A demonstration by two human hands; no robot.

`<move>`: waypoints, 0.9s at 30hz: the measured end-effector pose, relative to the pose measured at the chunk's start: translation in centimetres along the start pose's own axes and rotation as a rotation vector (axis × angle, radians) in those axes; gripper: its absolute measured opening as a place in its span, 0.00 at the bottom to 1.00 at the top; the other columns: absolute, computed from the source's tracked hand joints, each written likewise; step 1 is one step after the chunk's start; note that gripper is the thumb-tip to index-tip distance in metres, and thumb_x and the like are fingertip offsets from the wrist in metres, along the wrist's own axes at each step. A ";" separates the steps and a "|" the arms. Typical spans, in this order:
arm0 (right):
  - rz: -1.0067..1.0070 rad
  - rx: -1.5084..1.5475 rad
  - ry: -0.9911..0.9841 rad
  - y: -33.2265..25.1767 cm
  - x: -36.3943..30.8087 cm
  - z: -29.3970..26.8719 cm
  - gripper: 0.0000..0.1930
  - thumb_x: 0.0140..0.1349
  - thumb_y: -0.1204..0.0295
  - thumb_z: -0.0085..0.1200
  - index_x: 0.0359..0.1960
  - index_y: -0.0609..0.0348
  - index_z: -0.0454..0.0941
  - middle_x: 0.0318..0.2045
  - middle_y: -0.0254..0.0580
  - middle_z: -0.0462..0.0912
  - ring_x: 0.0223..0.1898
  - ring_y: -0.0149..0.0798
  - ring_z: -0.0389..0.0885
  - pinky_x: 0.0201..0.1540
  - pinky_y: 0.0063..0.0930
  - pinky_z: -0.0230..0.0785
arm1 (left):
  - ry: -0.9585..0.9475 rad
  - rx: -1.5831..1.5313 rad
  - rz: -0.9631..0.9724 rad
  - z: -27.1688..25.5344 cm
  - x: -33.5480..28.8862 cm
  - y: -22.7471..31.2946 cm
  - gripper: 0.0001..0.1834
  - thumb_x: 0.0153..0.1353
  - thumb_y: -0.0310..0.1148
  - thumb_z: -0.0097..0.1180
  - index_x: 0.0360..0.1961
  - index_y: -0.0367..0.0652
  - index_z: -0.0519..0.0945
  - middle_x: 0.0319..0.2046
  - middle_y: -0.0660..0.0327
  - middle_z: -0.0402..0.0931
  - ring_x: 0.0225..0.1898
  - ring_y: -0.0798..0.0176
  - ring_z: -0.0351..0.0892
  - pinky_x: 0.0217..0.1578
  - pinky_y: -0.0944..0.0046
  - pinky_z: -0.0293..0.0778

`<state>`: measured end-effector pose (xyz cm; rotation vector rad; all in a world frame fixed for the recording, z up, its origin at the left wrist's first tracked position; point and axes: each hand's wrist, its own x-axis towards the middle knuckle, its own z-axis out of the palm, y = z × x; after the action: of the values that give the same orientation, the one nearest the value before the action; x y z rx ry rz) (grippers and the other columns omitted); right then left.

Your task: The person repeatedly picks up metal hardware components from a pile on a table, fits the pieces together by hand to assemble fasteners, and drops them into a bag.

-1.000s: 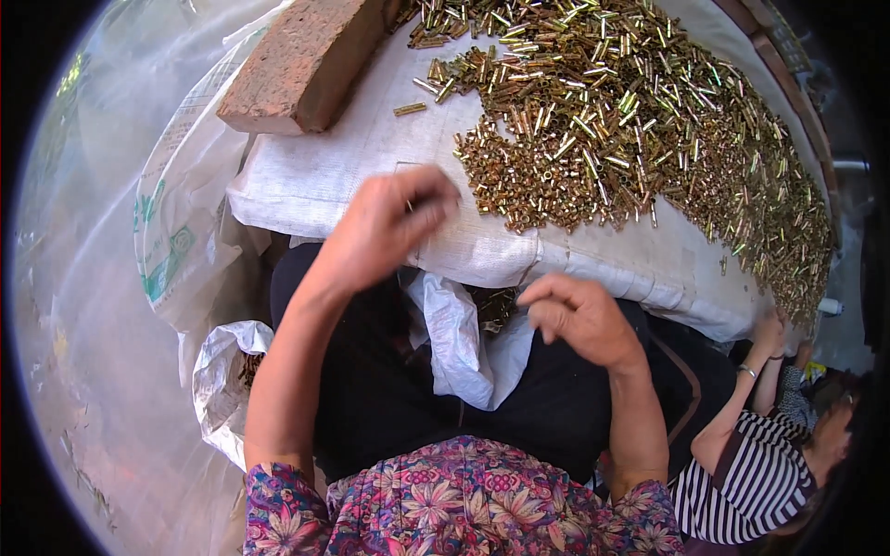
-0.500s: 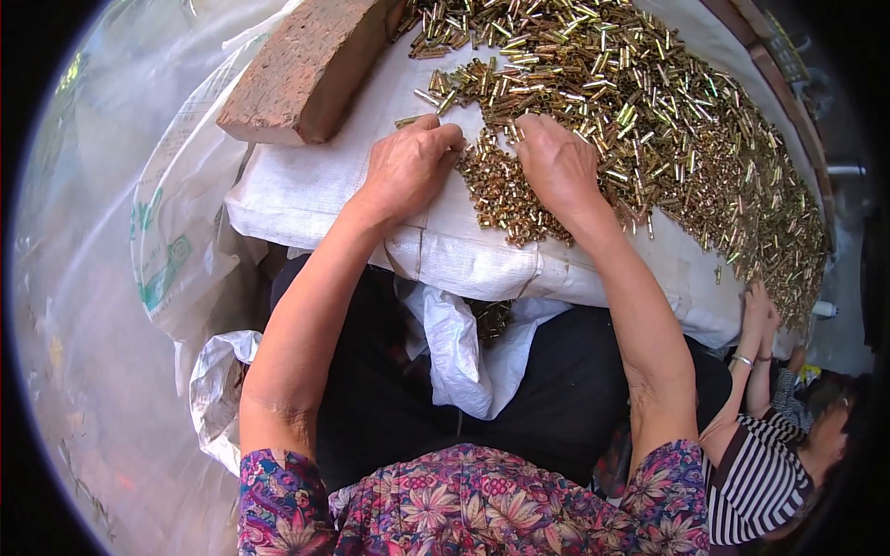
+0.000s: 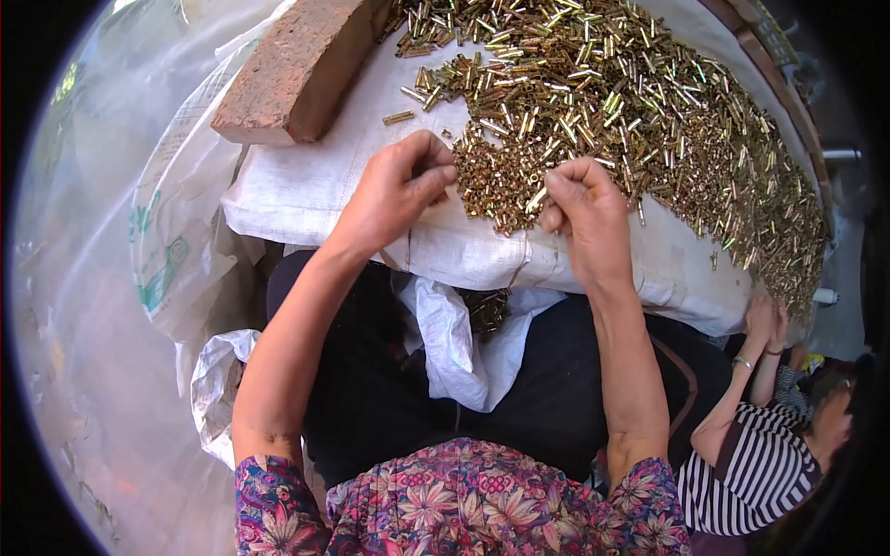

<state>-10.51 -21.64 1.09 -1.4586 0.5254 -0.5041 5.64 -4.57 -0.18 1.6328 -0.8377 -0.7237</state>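
Observation:
My left hand [image 3: 394, 190] hovers over the white woven cloth [image 3: 315, 190], its thumb and forefinger pinched at the near-left side of a heap of small brass-coloured pieces [image 3: 496, 176]. Whatever lies in that pinch is too small to make out. At the heap's right side, my right hand [image 3: 593, 218] is closed, with a short shiny metal tube [image 3: 536, 199] at its fingertips. Beyond both hands spreads a large pile of slim gold-coloured metal tubes [image 3: 603, 83]. One loose tube [image 3: 399, 118] lies on the cloth past my left hand.
A red brick [image 3: 287, 79] weighs on the cloth at the far left. A white plastic bag [image 3: 450, 357] hangs at my lap, with more metal pieces [image 3: 484, 310] in its opening. At the right, a co-worker's hands [image 3: 765, 320] touch the pile's edge.
Both hands have drawn back toward me from the pile, and the right has turned, showing its curled fingers and a tube. The loose tube beyond my left hand is now uncovered.

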 end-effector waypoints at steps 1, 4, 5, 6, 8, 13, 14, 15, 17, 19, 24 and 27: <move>0.039 0.125 -0.013 0.2 -0.8 -0.1 0.04 0.65 0.73 0.55 0.35 0.59 0.74 0.22 0.31 0.75 0.22 0.23 0.73 0.27 0.18 0.69 | -0.004 0.004 -0.006 0.6 -1.0 0.6 0.05 0.64 0.28 0.54 0.38 0.37 0.76 0.32 0.60 0.78 0.32 0.65 0.79 0.36 0.66 0.75; 0.094 0.235 -0.065 0.1 -2.6 0.4 0.05 0.66 0.72 0.54 0.37 0.59 0.72 0.24 0.34 0.76 0.24 0.26 0.76 0.28 0.21 0.72 | -0.004 -0.481 -0.070 2.8 -3.4 1.9 0.05 0.65 0.26 0.53 0.39 0.36 0.76 0.31 0.61 0.79 0.31 0.71 0.79 0.36 0.70 0.76; 0.104 0.272 -0.065 0.2 -3.1 0.7 0.05 0.66 0.72 0.53 0.36 0.59 0.72 0.25 0.35 0.77 0.24 0.27 0.77 0.29 0.21 0.73 | -0.005 -0.527 -0.073 3.4 -3.9 1.9 0.05 0.64 0.25 0.53 0.40 0.36 0.76 0.32 0.61 0.79 0.31 0.70 0.79 0.36 0.70 0.76; 0.095 0.280 -0.108 0.4 -3.5 0.8 0.05 0.67 0.73 0.53 0.36 0.59 0.71 0.27 0.37 0.78 0.25 0.28 0.78 0.30 0.22 0.74 | -0.023 -0.551 -0.076 3.9 -4.3 2.0 0.05 0.65 0.25 0.52 0.40 0.35 0.76 0.32 0.61 0.78 0.31 0.70 0.79 0.35 0.70 0.76; 0.101 0.297 -0.106 0.6 -4.3 1.4 0.05 0.67 0.73 0.52 0.36 0.59 0.71 0.28 0.38 0.78 0.25 0.29 0.78 0.30 0.22 0.74 | -0.041 -0.575 -0.084 4.5 -5.0 2.0 0.05 0.65 0.25 0.51 0.40 0.34 0.75 0.33 0.62 0.77 0.32 0.71 0.78 0.35 0.71 0.76; 0.215 0.465 -0.140 0.6 -5.4 1.4 0.04 0.68 0.74 0.50 0.36 0.59 0.70 0.30 0.39 0.78 0.26 0.30 0.80 0.32 0.26 0.77 | -0.051 -0.674 -0.106 4.7 -5.6 1.8 0.06 0.65 0.27 0.54 0.40 0.35 0.76 0.31 0.63 0.77 0.30 0.72 0.78 0.34 0.72 0.76; 0.218 0.466 -0.140 0.6 -5.6 1.5 0.04 0.68 0.74 0.50 0.36 0.59 0.70 0.30 0.39 0.78 0.26 0.30 0.80 0.32 0.26 0.77 | -0.050 -0.674 -0.109 4.6 -5.7 1.7 0.06 0.65 0.27 0.54 0.40 0.35 0.76 0.31 0.63 0.77 0.30 0.72 0.78 0.34 0.72 0.76; 0.261 0.516 -0.127 0.6 -5.7 1.7 0.03 0.66 0.75 0.52 0.35 0.57 0.71 0.28 0.36 0.78 0.25 0.29 0.79 0.30 0.24 0.75 | -0.059 -0.675 -0.105 4.5 -5.8 1.5 0.06 0.65 0.27 0.54 0.39 0.36 0.76 0.31 0.64 0.77 0.30 0.73 0.78 0.34 0.72 0.75; 0.308 0.566 -0.115 0.9 -5.8 1.7 0.04 0.63 0.75 0.55 0.34 0.55 0.72 0.27 0.32 0.77 0.25 0.28 0.78 0.29 0.21 0.72 | -0.066 -0.677 -0.104 4.4 -5.9 1.2 0.06 0.65 0.28 0.54 0.39 0.36 0.76 0.31 0.64 0.77 0.30 0.73 0.77 0.33 0.73 0.75; 0.271 0.590 -0.185 1.5 -5.8 1.4 0.03 0.68 0.74 0.50 0.37 0.59 0.69 0.31 0.40 0.78 0.27 0.31 0.80 0.32 0.28 0.78 | -0.076 -0.709 -0.115 4.4 -5.9 1.0 0.06 0.65 0.28 0.55 0.38 0.36 0.76 0.30 0.65 0.77 0.29 0.74 0.77 0.32 0.73 0.74; 0.145 0.369 -0.184 1.5 -6.3 1.5 0.04 0.67 0.76 0.51 0.36 0.60 0.69 0.31 0.40 0.78 0.29 0.31 0.80 0.33 0.27 0.77 | -0.081 -0.617 -0.127 4.3 -6.1 1.4 0.06 0.65 0.29 0.55 0.38 0.37 0.76 0.28 0.65 0.77 0.28 0.75 0.76 0.32 0.73 0.74; 0.113 0.272 -0.186 1.4 -6.5 1.2 0.04 0.66 0.76 0.52 0.36 0.61 0.68 0.31 0.40 0.78 0.29 0.31 0.79 0.34 0.25 0.76 | -0.085 -0.612 -0.113 4.5 -6.3 1.4 0.07 0.65 0.30 0.56 0.37 0.37 0.76 0.28 0.65 0.76 0.28 0.75 0.76 0.31 0.73 0.73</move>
<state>-14.92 -16.63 -0.05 -1.1937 0.3734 -0.3317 -1.79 -2.02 0.46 1.1078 -0.5115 -1.0181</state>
